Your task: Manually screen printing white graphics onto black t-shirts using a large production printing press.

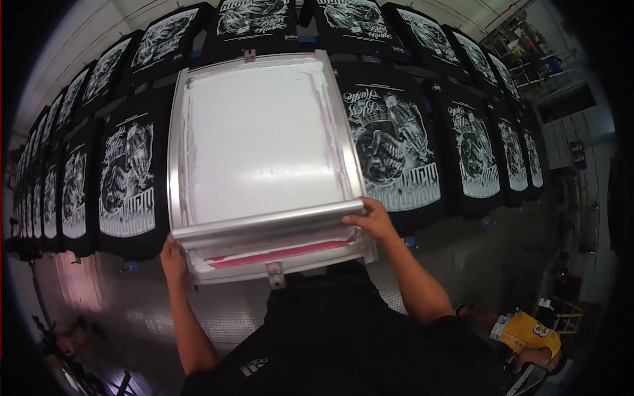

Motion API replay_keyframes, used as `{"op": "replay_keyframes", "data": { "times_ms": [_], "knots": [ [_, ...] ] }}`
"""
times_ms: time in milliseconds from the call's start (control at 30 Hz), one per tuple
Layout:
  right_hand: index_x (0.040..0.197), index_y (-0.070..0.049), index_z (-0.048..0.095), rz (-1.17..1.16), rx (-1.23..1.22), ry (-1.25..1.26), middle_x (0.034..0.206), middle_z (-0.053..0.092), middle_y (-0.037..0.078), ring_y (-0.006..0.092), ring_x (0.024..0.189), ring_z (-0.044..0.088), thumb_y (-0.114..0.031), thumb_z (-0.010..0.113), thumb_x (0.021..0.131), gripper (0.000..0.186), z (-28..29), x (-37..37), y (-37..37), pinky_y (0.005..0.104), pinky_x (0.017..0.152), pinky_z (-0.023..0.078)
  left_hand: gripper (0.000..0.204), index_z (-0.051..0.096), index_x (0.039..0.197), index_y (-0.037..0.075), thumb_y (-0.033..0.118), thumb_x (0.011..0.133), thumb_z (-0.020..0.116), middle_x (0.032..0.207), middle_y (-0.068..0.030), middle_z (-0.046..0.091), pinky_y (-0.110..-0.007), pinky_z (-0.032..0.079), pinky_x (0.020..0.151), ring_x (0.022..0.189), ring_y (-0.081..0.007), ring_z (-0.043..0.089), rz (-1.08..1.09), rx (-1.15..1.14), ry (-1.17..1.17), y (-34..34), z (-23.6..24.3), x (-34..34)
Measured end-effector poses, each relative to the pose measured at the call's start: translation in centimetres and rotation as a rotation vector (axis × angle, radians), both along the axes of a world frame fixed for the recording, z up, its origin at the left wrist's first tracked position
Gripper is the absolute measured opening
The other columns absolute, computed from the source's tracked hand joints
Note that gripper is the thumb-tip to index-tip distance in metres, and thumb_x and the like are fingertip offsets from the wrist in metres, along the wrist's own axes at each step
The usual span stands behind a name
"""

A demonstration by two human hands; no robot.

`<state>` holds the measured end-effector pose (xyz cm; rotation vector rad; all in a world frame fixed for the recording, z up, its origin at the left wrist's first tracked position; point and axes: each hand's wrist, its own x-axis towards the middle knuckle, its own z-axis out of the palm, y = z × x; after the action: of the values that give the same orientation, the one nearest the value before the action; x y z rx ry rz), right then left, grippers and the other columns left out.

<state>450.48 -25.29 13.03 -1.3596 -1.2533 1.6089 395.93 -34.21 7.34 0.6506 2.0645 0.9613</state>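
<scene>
A silver screen-printing frame (177, 152) with a white, ink-smeared mesh (257, 132) lies in front of me. Across its near part runs a long, smooth metal squeegee bar (271, 218). My right hand (371, 221) is closed on the bar's right end, thumb on its near side. At the left end, my left hand (173, 254) has its fingers wrapped round the bar, partly hidden behind it. A pink strip (284, 252) with white ink along it shows between the bar and the frame's near edge. A small metal bracket (276, 274) sticks out from that edge.
Rows of black shirts with white prints (132, 178) (396, 152) hang on boards beside and beyond the frame. Shiny flooring (224, 310) shows below. A co-worker in a yellow top (528, 336) is at the lower right. Metal shelving (528, 66) stands at the upper right.
</scene>
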Motion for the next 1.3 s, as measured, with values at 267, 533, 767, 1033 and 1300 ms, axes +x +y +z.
{"op": "replay_keyframes", "data": {
  "times_ms": [267,533,767,1033,1300],
  "knots": [
    [0.107,0.002,0.070,-0.211,0.050,-0.038,0.097,0.073,0.006,0.0135,0.089,0.067,-0.001,0.081,0.074,0.035,2.1,24.8,-1.6,0.0296,0.084,0.053,0.052,0.058,0.137,-0.003,0.038,0.105,0.054,0.124,-0.0157,0.069,-0.031,0.046,0.100,0.114,-0.0190,0.062,-0.198,0.202,0.029,3.1,-0.9,26.8],
    [0.107,0.002,0.070,-0.190,-0.032,-0.060,0.095,0.072,0.006,0.0147,0.091,0.067,-0.002,0.081,0.074,0.035,0.8,41.0,-0.6,0.0301,0.083,0.054,0.049,0.060,0.135,-0.002,0.037,0.106,0.053,0.120,-0.0154,0.071,-0.030,0.047,0.097,0.110,-0.0172,0.063,-0.220,0.256,-0.054,3.7,1.5,42.6],
    [0.109,0.002,0.071,-0.188,-0.005,-0.129,0.097,0.072,0.007,0.0153,0.090,0.067,-0.010,0.085,0.074,0.040,-1.1,43.5,2.8,0.0315,0.086,0.054,0.053,0.060,0.134,-0.004,0.040,0.104,0.054,0.125,-0.0198,0.068,-0.032,0.046,0.101,0.119,-0.0249,0.063,-0.178,0.103,0.117,5.2,0.0,44.5],
    [0.107,0.000,0.072,-0.150,0.025,-0.058,0.099,0.073,0.007,0.0155,0.092,0.067,-0.006,0.083,0.078,0.031,-3.6,42.3,2.3,0.0294,0.088,0.052,0.055,0.061,0.134,-0.003,0.044,0.106,0.051,0.120,-0.0104,0.069,-0.029,0.045,0.097,0.108,-0.0158,0.060,-0.109,0.182,-0.078,5.7,-2.6,43.3],
    [0.109,0.000,0.072,-0.149,0.051,0.005,0.100,0.072,0.006,0.0141,0.096,0.066,-0.006,0.083,0.078,0.034,-4.0,42.4,2.4,0.0293,0.088,0.051,0.053,0.060,0.135,-0.003,0.041,0.107,0.051,0.119,-0.0076,0.069,-0.027,0.045,0.095,0.107,-0.0127,0.060,-0.181,0.222,-0.100,5.5,-2.9,43.2]
  ]
}}
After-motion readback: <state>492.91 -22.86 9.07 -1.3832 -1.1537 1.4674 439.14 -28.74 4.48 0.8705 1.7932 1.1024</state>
